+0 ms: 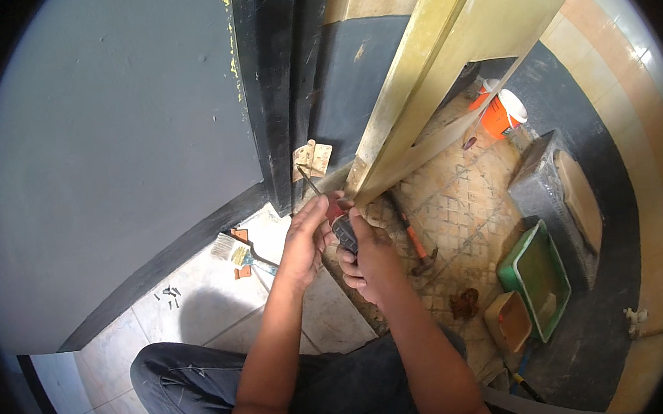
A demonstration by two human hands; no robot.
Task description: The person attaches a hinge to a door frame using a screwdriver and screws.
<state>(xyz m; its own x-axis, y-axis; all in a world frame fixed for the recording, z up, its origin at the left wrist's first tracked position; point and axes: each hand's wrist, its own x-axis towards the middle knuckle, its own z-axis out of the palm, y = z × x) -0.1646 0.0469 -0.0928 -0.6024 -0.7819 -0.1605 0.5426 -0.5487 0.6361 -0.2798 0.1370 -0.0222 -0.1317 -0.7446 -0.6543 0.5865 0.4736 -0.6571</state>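
Note:
My right hand (373, 256) is wrapped round the rear of a screwdriver (343, 228) with a red and black handle. At the front of that handle, my left hand (307, 235) closes its fingers near the base of the shaft. The thin shaft points up and left, and its tip is at a paint-spotted hinge (314, 160) low on the dark door frame (268, 96). Whether the tip sits in a screw is too small to tell. Part of the left hand's fingers is hidden behind the handle.
A pale yellow door (408, 86) stands right of the hinge. On the left floor lie a paintbrush (233, 250), a brown hinge (242, 272) and several screws (170, 297). Rightward are a hammer (413, 236), a green tray (537, 285), a small tub (506, 322) and orange buckets (501, 120).

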